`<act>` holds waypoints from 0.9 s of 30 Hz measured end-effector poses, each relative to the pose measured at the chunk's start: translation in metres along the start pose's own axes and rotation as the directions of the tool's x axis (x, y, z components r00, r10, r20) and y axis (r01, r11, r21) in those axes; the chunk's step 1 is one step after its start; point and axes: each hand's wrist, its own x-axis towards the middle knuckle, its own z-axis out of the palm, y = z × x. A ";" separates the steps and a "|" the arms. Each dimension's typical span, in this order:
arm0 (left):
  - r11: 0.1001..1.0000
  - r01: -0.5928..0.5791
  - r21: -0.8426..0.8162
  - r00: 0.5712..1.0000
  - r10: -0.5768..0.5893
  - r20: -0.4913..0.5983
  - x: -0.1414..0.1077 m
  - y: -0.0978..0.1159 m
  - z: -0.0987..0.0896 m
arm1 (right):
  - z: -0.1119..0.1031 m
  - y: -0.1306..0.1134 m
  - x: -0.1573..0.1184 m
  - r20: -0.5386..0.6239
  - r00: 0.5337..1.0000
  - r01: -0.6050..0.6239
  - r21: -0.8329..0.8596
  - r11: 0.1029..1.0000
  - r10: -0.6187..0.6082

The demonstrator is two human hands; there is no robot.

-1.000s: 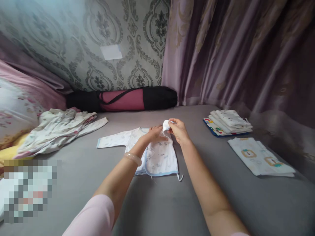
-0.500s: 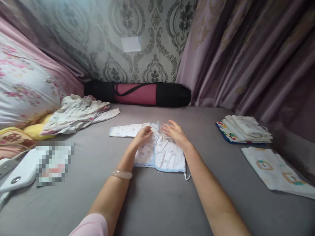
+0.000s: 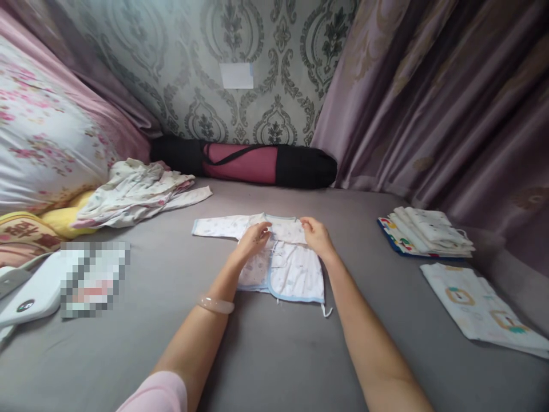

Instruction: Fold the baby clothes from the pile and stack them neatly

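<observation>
A white baby shirt [image 3: 297,274] with pale blue trim, a small print and thin ties lies front up on the grey sheet. One sleeve [image 3: 218,225] stretches out to the left; the other is folded inward across the chest. My left hand [image 3: 255,239] is over the upper middle of the shirt, its fingers curled together in a pinch on the folded sleeve. At the right shoulder edge, my right hand [image 3: 316,236] pinches the fabric. The fingertips of both hands are partly hidden.
Folded clothes [image 3: 429,229] are stacked at the right, with a folded printed cloth [image 3: 476,303] before them. A crumpled garment [image 3: 132,194] and a white device [image 3: 38,292] lie left. Along the wall rests a black and maroon bag [image 3: 244,163].
My right hand has moved slightly right and down to the shirt's shoulder edge, and its spread fingers have closed. The right sleeve now lies flatter across the chest. My left hand has barely moved.
</observation>
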 end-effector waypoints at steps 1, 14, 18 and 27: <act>1.000 -0.020 0.010 1.000 0.019 0.004 0.000 0.000 0.001 | 0.001 -0.001 -0.002 0.013 0.999 0.047 -0.096 0.994 -0.046; 0.985 -0.109 0.131 0.993 0.103 0.055 0.006 -0.005 0.014 | -0.026 0.031 0.000 -0.178 0.958 -0.276 -0.345 0.897 0.227; 0.976 -0.138 0.171 0.990 0.135 0.030 0.007 -0.011 0.021 | -0.017 0.028 -0.002 -0.099 0.969 -0.248 -0.422 0.872 0.228; 0.917 -0.196 0.348 0.965 0.242 -0.095 0.004 -0.008 0.023 | -0.019 0.023 -0.007 -0.099 0.956 -0.291 -0.458 0.840 0.277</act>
